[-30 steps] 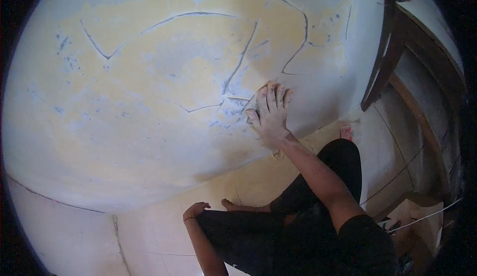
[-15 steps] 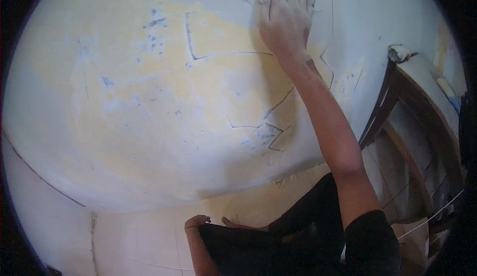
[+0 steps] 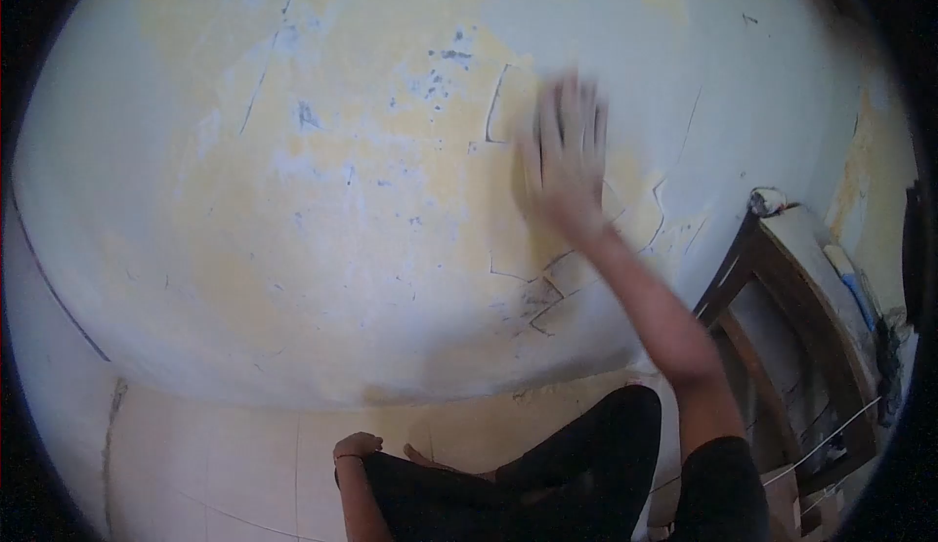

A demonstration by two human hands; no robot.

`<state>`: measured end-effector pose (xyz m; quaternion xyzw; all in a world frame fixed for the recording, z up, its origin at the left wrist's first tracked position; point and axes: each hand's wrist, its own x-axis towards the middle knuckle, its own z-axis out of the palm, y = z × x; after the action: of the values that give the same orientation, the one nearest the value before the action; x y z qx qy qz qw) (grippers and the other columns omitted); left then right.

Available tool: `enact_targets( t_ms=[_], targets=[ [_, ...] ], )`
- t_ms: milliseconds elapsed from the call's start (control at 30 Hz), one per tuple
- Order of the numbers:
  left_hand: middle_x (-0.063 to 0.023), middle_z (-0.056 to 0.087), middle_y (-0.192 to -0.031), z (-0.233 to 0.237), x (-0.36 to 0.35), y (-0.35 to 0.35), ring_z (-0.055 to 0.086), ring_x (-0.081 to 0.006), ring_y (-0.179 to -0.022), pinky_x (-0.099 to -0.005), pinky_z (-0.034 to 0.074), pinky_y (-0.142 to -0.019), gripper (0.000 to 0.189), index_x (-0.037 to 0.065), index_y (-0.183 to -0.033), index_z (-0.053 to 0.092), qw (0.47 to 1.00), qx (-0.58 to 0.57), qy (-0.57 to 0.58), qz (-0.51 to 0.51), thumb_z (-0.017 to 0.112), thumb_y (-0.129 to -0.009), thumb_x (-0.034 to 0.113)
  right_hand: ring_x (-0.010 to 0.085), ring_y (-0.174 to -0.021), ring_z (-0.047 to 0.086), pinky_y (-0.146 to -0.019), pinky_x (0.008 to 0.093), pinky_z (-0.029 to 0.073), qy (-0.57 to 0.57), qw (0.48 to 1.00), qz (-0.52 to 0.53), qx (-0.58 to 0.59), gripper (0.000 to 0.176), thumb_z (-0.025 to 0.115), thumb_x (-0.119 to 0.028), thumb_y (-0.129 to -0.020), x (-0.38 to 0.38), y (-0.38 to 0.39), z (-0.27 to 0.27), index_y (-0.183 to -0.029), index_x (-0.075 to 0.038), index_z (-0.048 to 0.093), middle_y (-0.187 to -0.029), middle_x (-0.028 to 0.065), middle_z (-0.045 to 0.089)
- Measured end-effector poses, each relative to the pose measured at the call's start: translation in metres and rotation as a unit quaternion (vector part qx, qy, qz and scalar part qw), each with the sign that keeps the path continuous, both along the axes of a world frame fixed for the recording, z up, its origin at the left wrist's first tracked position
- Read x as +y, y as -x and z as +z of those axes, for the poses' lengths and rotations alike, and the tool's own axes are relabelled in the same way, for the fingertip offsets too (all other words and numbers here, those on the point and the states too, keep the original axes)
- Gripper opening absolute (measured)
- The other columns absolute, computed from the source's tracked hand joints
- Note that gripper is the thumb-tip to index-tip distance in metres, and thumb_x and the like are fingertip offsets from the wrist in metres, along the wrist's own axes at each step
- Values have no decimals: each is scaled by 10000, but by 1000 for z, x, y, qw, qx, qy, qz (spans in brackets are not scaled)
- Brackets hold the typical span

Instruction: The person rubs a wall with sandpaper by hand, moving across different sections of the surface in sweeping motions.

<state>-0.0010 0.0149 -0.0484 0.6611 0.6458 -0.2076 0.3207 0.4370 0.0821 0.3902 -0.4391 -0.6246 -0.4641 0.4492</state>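
Observation:
My right hand (image 3: 569,156), pale with dust, lies flat against a patchy yellow-and-white wall (image 3: 391,249). Its fingers are stretched upward, and motion blurs them. Whether anything thin is under the palm is hidden. Just left of the fingers, a dark L-shaped crack (image 3: 495,107) runs in the wall's surface, and a jagged crack (image 3: 547,298) shows below the wrist. My left hand (image 3: 359,445) rests over my bent knee at the bottom, fingers loosely draped, with nothing visible in it.
At the right stands a dark wooden frame (image 3: 772,278) with a crumpled whitish lump (image 3: 767,200) on its corner. A blue-and-white brush-like tool (image 3: 848,278) lies along its top. Below the wall is a pale tiled floor (image 3: 254,444). A thin white cable (image 3: 831,437) crosses at lower right.
My right hand has come down the wall, now beside the L-shaped crack. The view has shifted, so the wall marks sit farther right and lower. My left hand stays on the knee.

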Motion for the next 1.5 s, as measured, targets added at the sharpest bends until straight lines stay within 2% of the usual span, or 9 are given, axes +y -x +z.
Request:
enact_targets(
  t_ms=[233,433,600,767,900,1167,1233,1400,1500],
  targets=[
    [-98,602,-1239,12,2,0,545,-291,-1169,-421,405,-1003,415,169,-1125,674,998,-23,34,54,420,-890,398,345,-1436,61,-1172,451,49,-63,997,-38,14,551,248,-221,-993,11,60,198,-1432,102,170,-1531,240,103],
    [-70,593,-1262,-28,6,8,553,-290,-1158,-437,403,-1008,398,238,-1089,698,997,-44,14,58,419,-884,435,321,-1312,374,-1074,502,272,131,932,-254,-222,541,409,-242,-938,8,82,-11,-1406,18,336,-1429,177,396],
    [-52,611,-1238,24,-12,-8,560,-277,-1155,-444,417,-995,374,262,-1061,710,993,-6,0,115,434,-878,437,237,-1228,485,-1023,399,389,190,841,198,-467,524,444,-153,-906,11,48,-76,-1420,-92,359,-1361,115,485],
    [-40,609,-1245,-2,2,-5,565,-260,-1154,-447,425,-988,375,261,-1052,714,994,-10,18,108,427,-879,428,300,-1204,490,-1015,470,364,-144,917,-112,-354,402,482,-182,-866,33,58,172,-1234,-28,530,-1254,144,556],
    [-40,606,-1250,14,-2,-7,571,-258,-1146,-444,428,-986,371,261,-1054,713,994,-12,3,110,434,-876,427,344,-1437,50,-1173,448,42,-111,965,-177,-161,547,216,-235,-1001,26,66,240,-1445,78,158,-1540,219,89],
    [-43,617,-1231,-21,-6,-3,578,-268,-1132,-439,429,-983,358,264,-1055,712,993,-3,-8,116,431,-884,403,211,-1326,379,-1106,339,293,281,805,186,-489,412,333,-276,-1007,21,79,-60,-1376,-112,415,-1432,60,418],
    [-46,617,-1231,-25,2,4,578,-272,-1132,-442,426,-987,359,265,-1048,715,992,-12,-13,129,431,-880,406,211,-1342,352,-1119,349,270,409,773,237,-424,421,321,-289,-1006,20,75,-29,-1390,-140,406,-1443,32,402],
    [-54,614,-1236,9,-2,-9,573,-279,-1139,-450,421,-994,369,273,-1033,722,990,-11,2,137,432,-864,426,354,-1255,441,-1040,528,336,-54,909,-277,-307,483,482,-150,-838,23,73,196,-1291,18,478,-1348,175,482],
    [-53,623,-1221,5,3,-9,573,-283,-1136,-442,429,-987,371,272,-1032,722,990,-3,7,144,431,-861,427,354,-1373,171,-1127,467,132,-81,969,-150,-177,530,277,-228,-955,15,76,236,-1397,62,252,-1478,204,206]
  ],
)
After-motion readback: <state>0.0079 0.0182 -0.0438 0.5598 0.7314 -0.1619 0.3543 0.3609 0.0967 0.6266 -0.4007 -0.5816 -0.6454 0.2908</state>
